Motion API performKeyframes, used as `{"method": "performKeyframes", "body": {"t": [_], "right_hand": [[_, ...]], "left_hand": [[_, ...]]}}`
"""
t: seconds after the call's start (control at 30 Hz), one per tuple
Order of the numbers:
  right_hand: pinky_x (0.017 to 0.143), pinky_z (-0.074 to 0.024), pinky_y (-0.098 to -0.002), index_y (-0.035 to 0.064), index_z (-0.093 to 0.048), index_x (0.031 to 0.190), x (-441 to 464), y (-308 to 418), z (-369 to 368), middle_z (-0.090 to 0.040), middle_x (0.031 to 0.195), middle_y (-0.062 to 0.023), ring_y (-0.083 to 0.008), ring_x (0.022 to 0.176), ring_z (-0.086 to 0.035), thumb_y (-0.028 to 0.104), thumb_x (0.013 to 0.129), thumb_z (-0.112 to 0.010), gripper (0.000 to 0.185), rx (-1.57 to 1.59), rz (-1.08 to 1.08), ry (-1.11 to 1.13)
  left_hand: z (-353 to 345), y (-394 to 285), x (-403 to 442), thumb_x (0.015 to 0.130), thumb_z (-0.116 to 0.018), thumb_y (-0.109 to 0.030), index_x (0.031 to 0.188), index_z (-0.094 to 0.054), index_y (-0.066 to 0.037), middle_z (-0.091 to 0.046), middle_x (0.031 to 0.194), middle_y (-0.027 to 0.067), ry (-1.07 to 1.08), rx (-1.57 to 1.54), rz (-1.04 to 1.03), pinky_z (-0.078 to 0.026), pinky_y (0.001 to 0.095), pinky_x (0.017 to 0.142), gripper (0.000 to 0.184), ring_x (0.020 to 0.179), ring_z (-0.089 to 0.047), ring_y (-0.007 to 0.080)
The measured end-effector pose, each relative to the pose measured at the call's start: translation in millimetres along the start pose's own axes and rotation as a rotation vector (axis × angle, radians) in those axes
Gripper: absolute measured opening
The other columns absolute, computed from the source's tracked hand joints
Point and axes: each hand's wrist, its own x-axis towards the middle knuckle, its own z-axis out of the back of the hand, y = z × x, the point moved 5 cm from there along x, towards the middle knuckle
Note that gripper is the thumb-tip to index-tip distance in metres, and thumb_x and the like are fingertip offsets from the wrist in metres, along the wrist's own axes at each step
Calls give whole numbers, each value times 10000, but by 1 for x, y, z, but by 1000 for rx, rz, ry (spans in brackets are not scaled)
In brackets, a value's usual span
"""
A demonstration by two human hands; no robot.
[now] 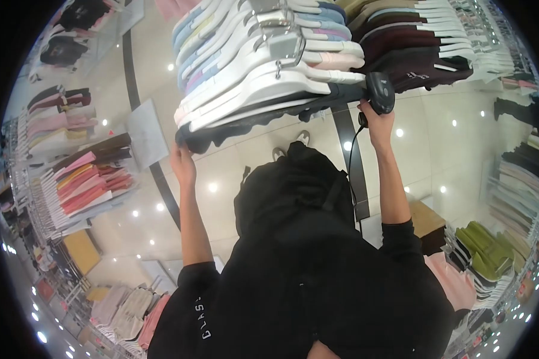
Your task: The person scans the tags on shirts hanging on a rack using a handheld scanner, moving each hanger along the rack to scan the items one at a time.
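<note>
One scanner (381, 94) in right hand (377, 123); sleeve (184, 308) reads "GLAS".

A row of hanging clothes (269, 45) is straight before the person (305, 269). The left hand (183, 164) is at the left end of the nearest garment (344, 94); the right hand (378, 125), with a scanner (379, 93) in it, is by the right end. Over from me, a second row (410, 54) hangs just to the right, above the floor (224, 173).
</note>
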Motion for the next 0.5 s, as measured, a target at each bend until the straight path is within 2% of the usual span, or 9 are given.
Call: {"method": "performKeyframes", "body": {"t": [0.03, 0.13, 0.2, 0.33, 0.4, 0.43, 0.5], "right_hand": [[710, -513, -266, -17, -700, 987, -3, -2, 0, -696, 845, -35, -112, 759, -655, 45, 872, -725, 133, 37, -35, -13], [660, -497, -261, -15, -692, 940, -12, -2, 6, -680, 802, -31, -104, 700, -637, 56, 867, -740, 112, 42, -65, -37], [624, -474, -260, 1, -682, 908, -14, -13, 16, -668, 785, -35, -92, 654, -604, 65, 877, -741, 92, -54, -64, -31], [599, -458, -262, 7, -673, 907, -17, -4, 20, -662, 793, -36, -87, 635, -579, 53, 894, -721, 68, -21, -28, -51], [597, -460, -262, 8, -670, 919, -16, 2, 17, -665, 817, -35, -95, 646, -584, 34, 907, -696, 39, 148, 46, -119], [610, -475, -269, 19, -635, 994, -16, 0, 18, -688, 939, -79, -114, 663, -589, 14, 923, -685, 87, 124, 40, -85], [613, -473, -264, 14, -648, 966, -22, -1, 15, -680, 898, -60, -108, 664, -593, 16, 918, -683, 59, 134, 29, -82]], "left_hand": [[1, -6, -1, 1066, -483, -256, 1300, -595, 42, -654, 1128, 132, 13, 85, 7, -588, 361, 849, 395, 1020, -636, 187], [8, 0, 0, 1066, -460, -238, 1305, -596, 36, -654, 1134, 136, 31, 112, -8, -582, 357, 850, 389, 1013, -641, 202], [18, 20, 8, 1061, -451, -222, 1307, -596, 34, -650, 1116, 126, 25, 80, -20, -580, 353, 831, 383, 997, -635, 198], [32, 29, 26, 1056, -454, -229, 1267, -621, 33, -639, 1064, 108, -17, 8, -36, -559, 359, 863, 376, 977, -621, 183], [32, 23, 33, 1070, -494, -249, 1206, -651, -8, -600, 984, 20, -18, -2, -79, -560, 307, 825, 318, 908, -595, 111], [31, 22, 35, 1067, -504, -259, 1195, -654, -2, -630, 1017, 39, 3, 2, -73, -552, 312, 827, 324, 911, -610, 124], [29, 25, 34, 1062, -508, -258, 1181, -657, 0, -646, 1029, 50, -32, -1, -46, -550, 311, 821, 321, 918, -621, 132]]}}
